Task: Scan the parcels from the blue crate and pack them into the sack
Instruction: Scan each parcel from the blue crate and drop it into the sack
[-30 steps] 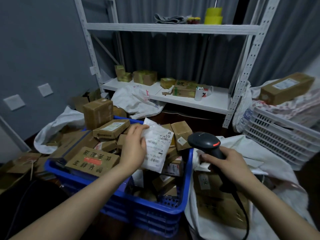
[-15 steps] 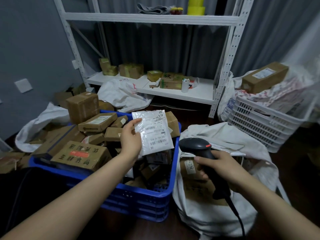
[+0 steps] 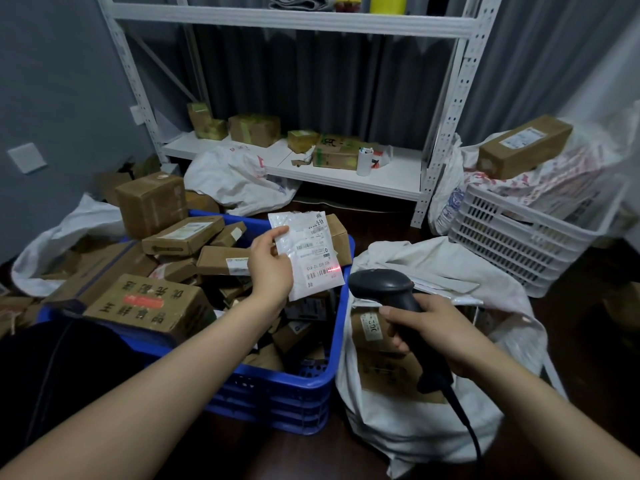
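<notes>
My left hand (image 3: 270, 268) holds a flat white parcel (image 3: 309, 251) by its left edge, label side facing me, above the right end of the blue crate (image 3: 298, 386). The crate is heaped with several brown cardboard parcels (image 3: 152, 306). My right hand (image 3: 434, 332) grips a black barcode scanner (image 3: 384, 289), its head pointing at the parcel. A red scan light falls on the barcode near the parcel's lower right corner. The white sack (image 3: 415, 420) stands open to the right of the crate, below the scanner, with brown boxes (image 3: 377, 341) inside.
A white metal shelf (image 3: 346, 174) with small boxes stands behind. A white slatted crate (image 3: 512, 237) with bags and a long box (image 3: 523, 147) sits at the right. More white sacks (image 3: 235, 181) and loose cardboard lie around the blue crate on the dark floor.
My left hand lifted the white parcel and turned its label toward the scanner. The scanner came up close to it and its red light now falls on the barcode.
</notes>
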